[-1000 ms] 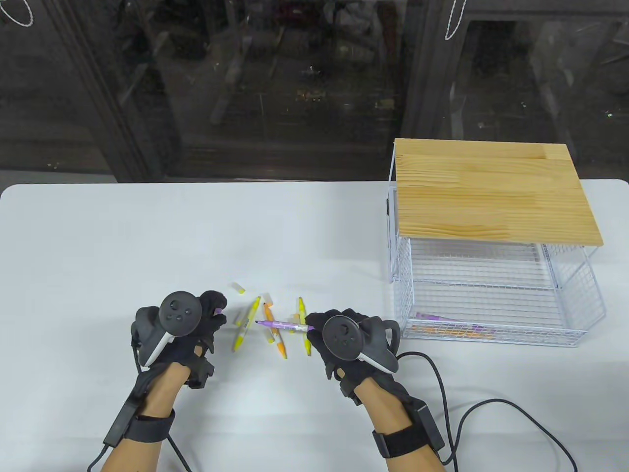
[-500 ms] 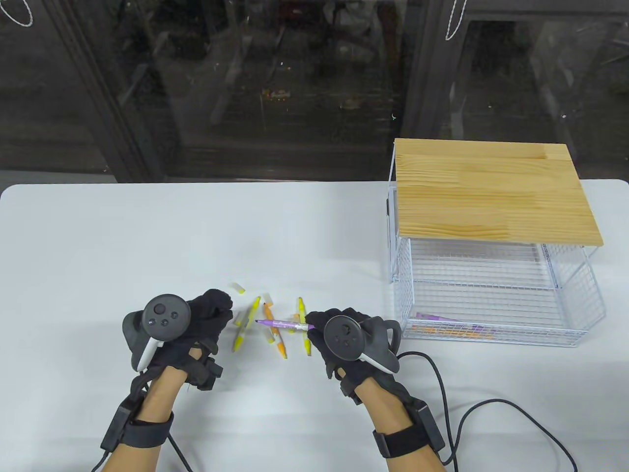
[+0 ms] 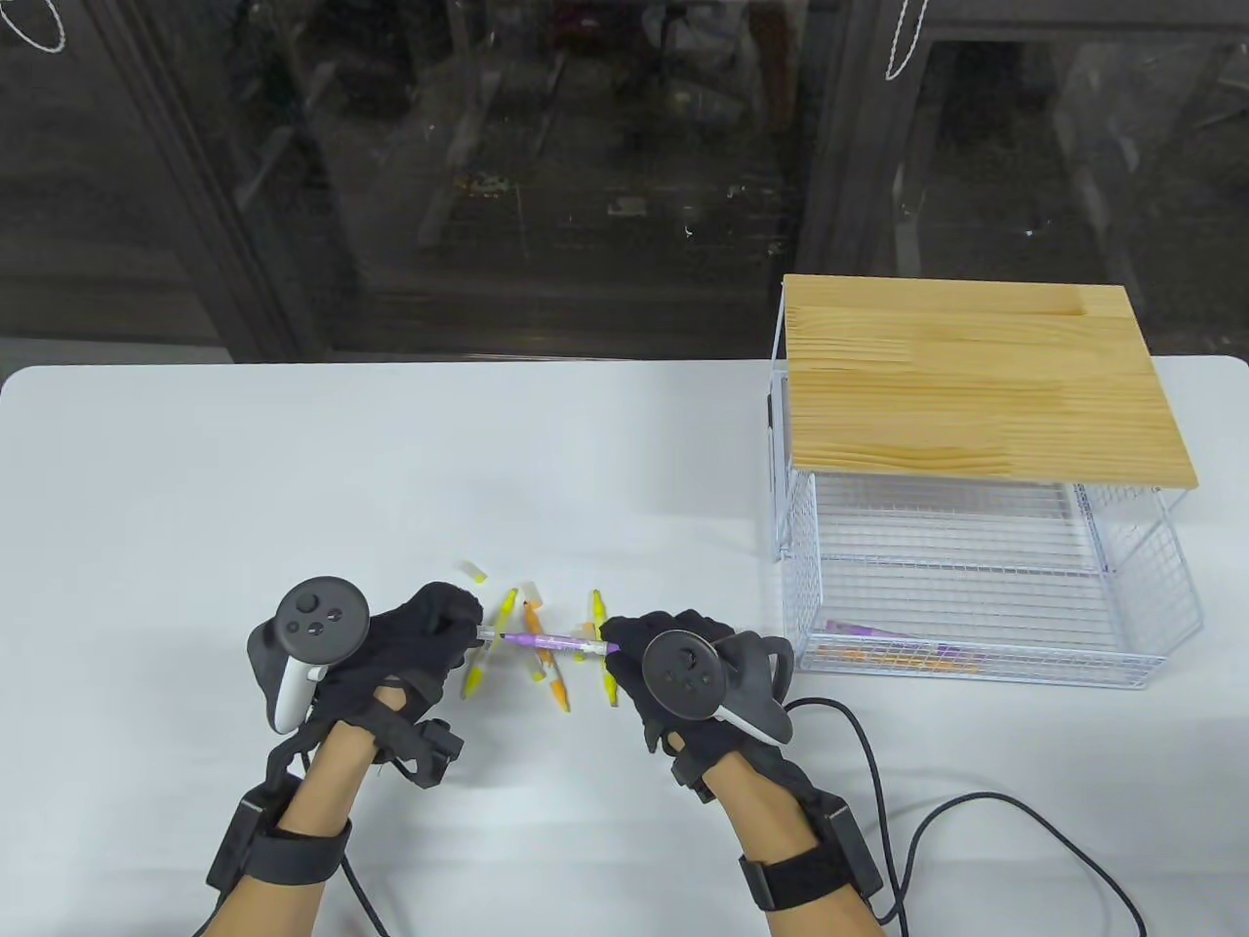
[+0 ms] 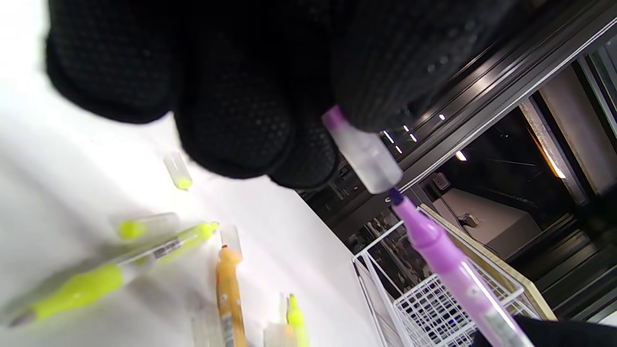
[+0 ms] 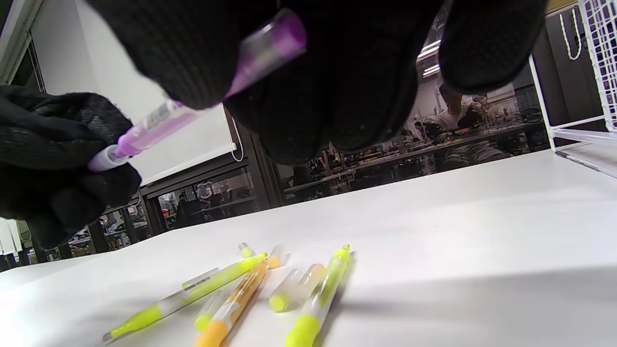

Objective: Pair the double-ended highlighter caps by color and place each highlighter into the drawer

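Observation:
A purple highlighter (image 3: 551, 643) hangs level over the table, and my right hand (image 3: 613, 646) grips its right end. My left hand (image 3: 474, 630) pinches a clear purple-tipped cap (image 4: 364, 155) whose mouth meets the pen's bare tip (image 4: 396, 195). From the right wrist, the cap (image 5: 104, 158) sits right at the end of the purple highlighter (image 5: 166, 118). Beneath lie two yellow highlighters (image 3: 486, 652) (image 3: 604, 652), an orange highlighter (image 3: 544, 667) and loose caps (image 3: 474, 571). The wire drawer (image 3: 1132, 586) stands pulled out at the right, with purple and orange highlighters (image 3: 898, 652) in it.
A wooden board (image 3: 976, 381) tops the wire drawer's frame. A black cable (image 3: 976, 805) loops across the table behind my right wrist. White tabletop (image 3: 244, 468) stretches to the left and back. Dark glass doors stand beyond the far edge.
My left hand has moved right with the purple cap, from about a hand's width away to the pen's tip. The right hand and the highlighter have stayed put.

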{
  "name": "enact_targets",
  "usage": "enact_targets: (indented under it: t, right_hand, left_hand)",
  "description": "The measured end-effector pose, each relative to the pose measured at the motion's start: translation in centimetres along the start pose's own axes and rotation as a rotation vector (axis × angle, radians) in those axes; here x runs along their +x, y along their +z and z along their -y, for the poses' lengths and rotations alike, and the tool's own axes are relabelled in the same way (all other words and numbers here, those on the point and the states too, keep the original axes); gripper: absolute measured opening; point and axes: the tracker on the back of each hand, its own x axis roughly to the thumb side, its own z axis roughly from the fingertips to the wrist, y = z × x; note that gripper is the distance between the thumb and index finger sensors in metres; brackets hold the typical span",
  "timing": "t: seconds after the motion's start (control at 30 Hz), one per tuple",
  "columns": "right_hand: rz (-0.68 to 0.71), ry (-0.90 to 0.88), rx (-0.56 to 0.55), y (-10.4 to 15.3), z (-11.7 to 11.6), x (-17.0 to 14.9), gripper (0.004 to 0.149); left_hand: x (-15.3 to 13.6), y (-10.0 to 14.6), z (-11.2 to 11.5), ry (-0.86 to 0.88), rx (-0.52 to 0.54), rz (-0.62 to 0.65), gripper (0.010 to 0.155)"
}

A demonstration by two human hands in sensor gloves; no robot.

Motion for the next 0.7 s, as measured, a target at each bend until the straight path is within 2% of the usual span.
enact_targets:
  t: [0.7]
  right_hand:
    - [0.02,-0.001,-0.024,0.1,-0.1,0.2,0.043]
  left_hand:
    - [0.4,-0.1,1.2,0.011,-0.079,0.052,0.041]
